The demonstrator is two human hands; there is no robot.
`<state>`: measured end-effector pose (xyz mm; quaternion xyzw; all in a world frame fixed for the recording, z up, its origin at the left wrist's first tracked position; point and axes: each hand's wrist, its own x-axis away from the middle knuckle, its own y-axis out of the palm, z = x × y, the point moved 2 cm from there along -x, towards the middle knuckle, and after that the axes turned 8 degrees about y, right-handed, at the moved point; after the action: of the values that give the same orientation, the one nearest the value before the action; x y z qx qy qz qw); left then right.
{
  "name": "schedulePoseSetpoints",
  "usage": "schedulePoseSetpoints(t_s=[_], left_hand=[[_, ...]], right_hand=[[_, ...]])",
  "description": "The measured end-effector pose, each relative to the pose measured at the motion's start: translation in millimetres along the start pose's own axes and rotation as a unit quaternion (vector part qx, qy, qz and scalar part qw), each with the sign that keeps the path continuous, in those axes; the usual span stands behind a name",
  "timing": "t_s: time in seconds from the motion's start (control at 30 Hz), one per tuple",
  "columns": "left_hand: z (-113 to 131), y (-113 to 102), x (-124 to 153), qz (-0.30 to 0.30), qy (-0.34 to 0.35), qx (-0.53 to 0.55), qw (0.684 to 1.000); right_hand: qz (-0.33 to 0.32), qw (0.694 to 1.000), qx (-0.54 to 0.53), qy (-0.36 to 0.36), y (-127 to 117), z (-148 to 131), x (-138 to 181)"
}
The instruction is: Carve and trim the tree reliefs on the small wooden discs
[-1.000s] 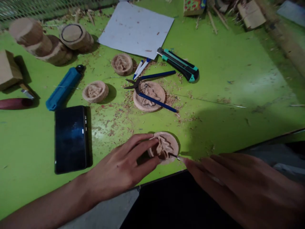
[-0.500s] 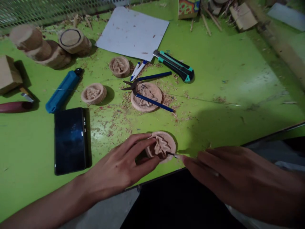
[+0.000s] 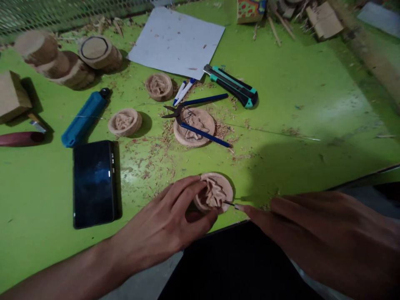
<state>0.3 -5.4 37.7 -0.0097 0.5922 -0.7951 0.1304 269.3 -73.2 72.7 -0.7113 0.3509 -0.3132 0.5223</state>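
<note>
Near the table's front edge lies a round wooden disc point(image 3: 229, 187) with a raised rim and a leaf shape carved inside it. My left hand point(image 3: 176, 212) grips its left side, fingertips on the rim and thumb at the lower edge. From the right, my right hand point(image 3: 309, 229) holds a slim carving tool point(image 3: 231, 204) whose thin dark tip touches the inside of the disc near the leaf's lower right. The tool's handle is mostly hidden by that hand.
Blue-handled pliers point(image 3: 204, 135) lie open across another carved disc point(image 3: 184, 139). Around them are two small carved wooden cups, a green-black utility knife point(image 3: 233, 85), pens and white paper point(image 3: 176, 41). A black phone point(image 3: 93, 183) and a blue cutter point(image 3: 83, 118) lie left; wood shavings are scattered about.
The tool tip has shifted slightly right along the carving. My left thumb has moved a little right at the disc's lower edge. The whole view has drifted slightly.
</note>
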Motion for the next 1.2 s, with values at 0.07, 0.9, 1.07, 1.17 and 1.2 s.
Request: schedulePoseSetpoints(t_s=[0.07, 0.9, 1.07, 1.17, 1.2], left_hand=[[0, 0, 0, -0.001, 0.0, 0.003, 1.0], [1, 16, 0, 0.068, -0.03, 0.002, 0.997], [2, 16, 0, 0.072, -0.038, 0.008, 0.997], [2, 15, 0, 0.075, -0.042, 0.005, 0.996], [1, 14, -1, 0.074, -0.042, 0.005, 0.996]], right_hand=[[0.022, 1.0, 0.005, 0.01, -1, -3, 0], [0.043, 0.999, 0.009, -0.009, -3, -17, -19], [0.021, 0.997, 0.053, -0.056, -8, -20, -25], [0.016, 0.987, 0.103, -0.121, -9, -24, -27], [0.015, 0.985, 0.112, -0.134, -9, -25, -27]])
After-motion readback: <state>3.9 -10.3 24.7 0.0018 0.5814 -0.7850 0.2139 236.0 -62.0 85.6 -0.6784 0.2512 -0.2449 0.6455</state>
